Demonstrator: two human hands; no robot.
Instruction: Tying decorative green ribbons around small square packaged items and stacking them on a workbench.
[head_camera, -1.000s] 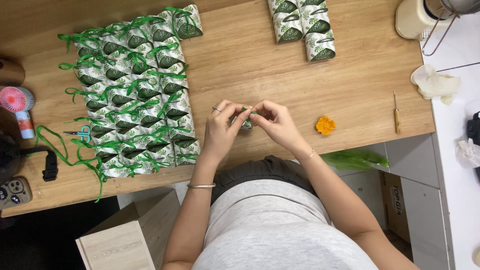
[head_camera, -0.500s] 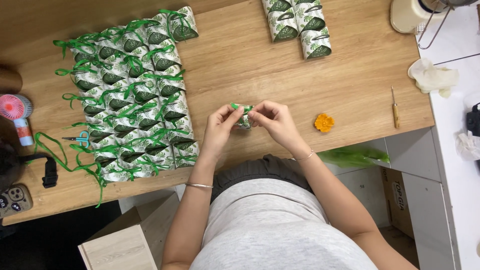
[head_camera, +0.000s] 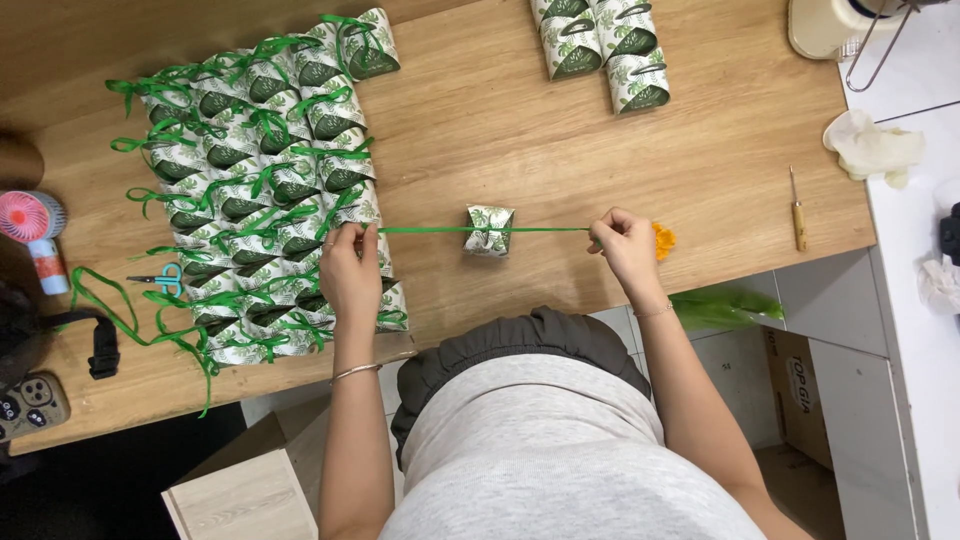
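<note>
A green ribbon (head_camera: 480, 230), previously bunched at the small leaf-print box (head_camera: 490, 231), was drawn taut: left hand (head_camera: 350, 270) pinched shut at 9 o'clock, right hand (head_camera: 625, 245) at 3 o'clock, mid-surface (head_camera: 500, 130).

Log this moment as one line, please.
left hand: pinching ribbon end | right hand: pinching other end | green ribbon: taut through small leaf-print box | box on wooden table

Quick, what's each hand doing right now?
Left hand: pinching one end of the green ribbon.
Right hand: pinching the other end.
</note>
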